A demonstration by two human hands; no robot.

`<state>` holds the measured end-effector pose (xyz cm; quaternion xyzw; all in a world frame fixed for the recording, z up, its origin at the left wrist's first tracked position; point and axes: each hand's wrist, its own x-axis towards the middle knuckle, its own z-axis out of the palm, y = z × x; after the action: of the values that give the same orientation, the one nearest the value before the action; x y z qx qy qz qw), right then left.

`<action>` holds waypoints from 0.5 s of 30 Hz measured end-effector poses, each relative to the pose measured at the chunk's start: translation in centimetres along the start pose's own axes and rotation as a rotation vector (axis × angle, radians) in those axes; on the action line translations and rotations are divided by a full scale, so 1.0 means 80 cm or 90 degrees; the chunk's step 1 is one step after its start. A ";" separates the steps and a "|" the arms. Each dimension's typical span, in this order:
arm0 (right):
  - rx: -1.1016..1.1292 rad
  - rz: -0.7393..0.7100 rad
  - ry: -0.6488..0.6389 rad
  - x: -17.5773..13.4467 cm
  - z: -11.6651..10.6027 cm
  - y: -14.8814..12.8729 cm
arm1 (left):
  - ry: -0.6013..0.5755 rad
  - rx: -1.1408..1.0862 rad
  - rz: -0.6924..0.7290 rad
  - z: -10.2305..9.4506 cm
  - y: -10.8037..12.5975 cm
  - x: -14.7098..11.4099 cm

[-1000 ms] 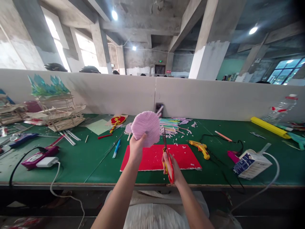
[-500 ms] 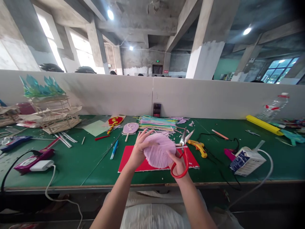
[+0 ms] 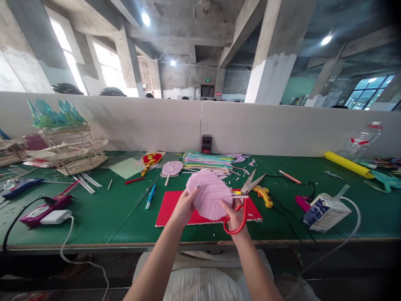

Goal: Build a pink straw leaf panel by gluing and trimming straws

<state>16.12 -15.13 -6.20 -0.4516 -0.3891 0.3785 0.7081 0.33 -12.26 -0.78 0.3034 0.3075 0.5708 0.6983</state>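
A pale pink, ribbed, fan-shaped piece point(image 3: 212, 195) is held between both hands above the red board point(image 3: 169, 209). My left hand point(image 3: 184, 207) is closed on its left edge, thumb on the face. My right hand point(image 3: 235, 215) grips its lower right side, and red-handled scissors point(image 3: 249, 183) are hooked on that same hand. Their blades stand apart and point up and away from me. A short pale stick point(image 3: 240, 196) juts out to the right of the piece. Behind it lie many pastel strips point(image 3: 206, 161).
A small pink round fan point(image 3: 171, 168) and a red-and-gold ornament point(image 3: 152, 159) lie at the back. A yellow glue gun point(image 3: 264, 195) is right of the board. A purple power strip point(image 3: 46, 209), a stick model point(image 3: 75, 154) and a blue pen point(image 3: 151, 197) lie to the left; a carton point(image 3: 326, 213) stands right.
My left fingers, spread over the front of the pink piece before, have moved down to its left edge with the thumb in front. The scissor blades have opened wider.
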 end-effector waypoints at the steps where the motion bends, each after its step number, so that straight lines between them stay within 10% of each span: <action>1: -0.011 0.003 -0.005 -0.002 0.002 0.000 | 0.014 -0.005 0.009 0.002 -0.003 -0.001; 15: -0.037 -0.027 0.046 -0.012 0.022 -0.017 | 0.049 -0.062 0.082 0.014 -0.031 -0.006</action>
<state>14.40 -15.78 -4.62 -0.4771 -0.3834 0.3354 0.7162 2.65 -13.25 -1.97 0.2660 0.2856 0.6403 0.6616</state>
